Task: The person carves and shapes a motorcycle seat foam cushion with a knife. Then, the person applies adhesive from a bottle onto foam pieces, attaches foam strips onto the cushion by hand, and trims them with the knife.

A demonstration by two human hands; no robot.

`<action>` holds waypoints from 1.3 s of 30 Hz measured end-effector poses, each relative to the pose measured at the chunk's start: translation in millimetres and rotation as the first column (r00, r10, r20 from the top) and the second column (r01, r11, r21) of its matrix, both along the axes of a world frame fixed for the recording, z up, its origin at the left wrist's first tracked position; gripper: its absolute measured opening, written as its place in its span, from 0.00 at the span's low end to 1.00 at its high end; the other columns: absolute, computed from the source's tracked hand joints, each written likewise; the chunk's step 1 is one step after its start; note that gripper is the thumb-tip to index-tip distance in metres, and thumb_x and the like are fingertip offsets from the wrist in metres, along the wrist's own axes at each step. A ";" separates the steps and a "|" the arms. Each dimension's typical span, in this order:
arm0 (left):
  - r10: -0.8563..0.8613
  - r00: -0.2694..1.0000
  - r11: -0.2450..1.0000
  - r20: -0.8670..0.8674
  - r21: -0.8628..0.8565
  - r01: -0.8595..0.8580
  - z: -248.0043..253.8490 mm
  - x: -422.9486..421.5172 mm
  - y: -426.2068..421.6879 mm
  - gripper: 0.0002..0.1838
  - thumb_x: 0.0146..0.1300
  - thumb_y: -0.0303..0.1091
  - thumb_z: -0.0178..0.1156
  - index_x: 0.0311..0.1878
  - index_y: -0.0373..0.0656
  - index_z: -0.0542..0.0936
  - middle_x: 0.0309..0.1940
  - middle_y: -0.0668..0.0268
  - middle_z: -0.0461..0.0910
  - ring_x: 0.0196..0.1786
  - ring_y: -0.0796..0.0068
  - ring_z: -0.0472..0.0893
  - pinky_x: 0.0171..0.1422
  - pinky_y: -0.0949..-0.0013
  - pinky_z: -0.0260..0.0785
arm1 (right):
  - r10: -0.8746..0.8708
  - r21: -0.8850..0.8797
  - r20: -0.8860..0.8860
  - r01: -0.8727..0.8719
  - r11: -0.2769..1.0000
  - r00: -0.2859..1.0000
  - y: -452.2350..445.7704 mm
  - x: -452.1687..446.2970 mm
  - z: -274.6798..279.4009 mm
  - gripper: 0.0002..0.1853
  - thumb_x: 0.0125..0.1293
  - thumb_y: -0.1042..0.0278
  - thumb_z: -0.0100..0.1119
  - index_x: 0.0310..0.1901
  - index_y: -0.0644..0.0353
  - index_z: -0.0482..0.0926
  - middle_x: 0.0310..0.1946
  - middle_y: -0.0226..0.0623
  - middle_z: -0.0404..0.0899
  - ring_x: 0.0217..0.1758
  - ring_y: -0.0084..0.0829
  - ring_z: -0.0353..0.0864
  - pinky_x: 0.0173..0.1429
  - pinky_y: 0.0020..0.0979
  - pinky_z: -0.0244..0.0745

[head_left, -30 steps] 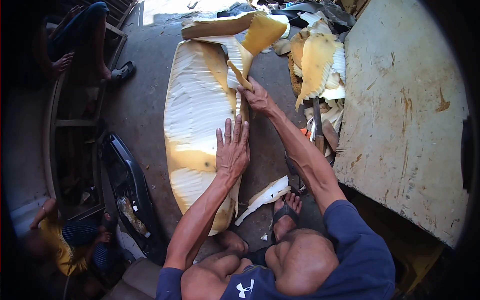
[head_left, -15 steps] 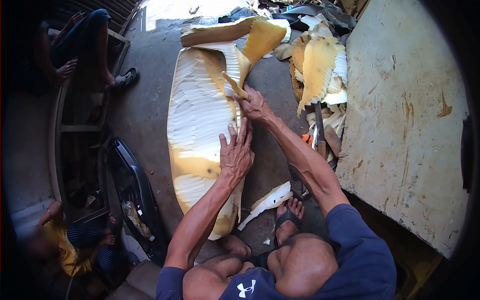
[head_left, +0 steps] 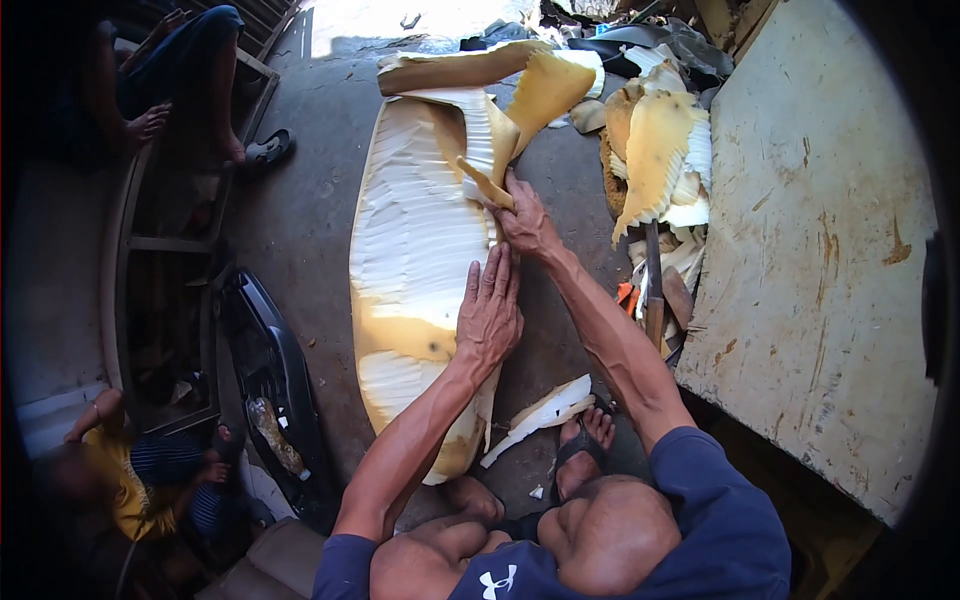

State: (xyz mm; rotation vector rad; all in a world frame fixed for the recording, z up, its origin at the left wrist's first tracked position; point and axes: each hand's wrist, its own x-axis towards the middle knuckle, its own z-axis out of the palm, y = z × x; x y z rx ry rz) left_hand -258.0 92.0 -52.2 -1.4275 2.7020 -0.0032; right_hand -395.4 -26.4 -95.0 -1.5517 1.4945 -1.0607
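A long foam block, pale with a yellow skin and ridged cut marks, lies lengthwise on the floor. My left hand rests flat on its right side, fingers stretched out. Just beyond it, my right hand is closed at the block's right edge, where a narrow yellowish foam strip sticks out from the fingers. Whether a tool is also inside that grip is hidden. A thick loose foam piece lies across the far end, beside a yellow foam flap.
Foam offcuts pile up at the right, with a dark-bladed tool against them. A worn board stands beside. A white foam scrap lies near my foot. Left are a black motorcycle seat base, a sandal and two seated people.
The whole view has shifted slightly, so the block appears farther right. My left hand's fingers have drawn closer together on the foam. My right hand stays closed at the same edge.
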 end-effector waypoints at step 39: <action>-0.009 1.000 0.996 -0.014 0.085 0.010 -2.8 -2.1 -1.7 0.40 0.62 0.40 0.55 0.77 0.32 0.61 0.83 0.45 0.44 0.86 0.46 0.40 0.86 0.44 0.35 | 0.185 -0.067 0.032 -0.182 0.981 0.982 -77.5 28.7 9.7 0.45 0.77 0.44 0.47 0.79 0.72 0.44 0.80 0.66 0.45 0.85 0.56 0.43 0.86 0.41 0.42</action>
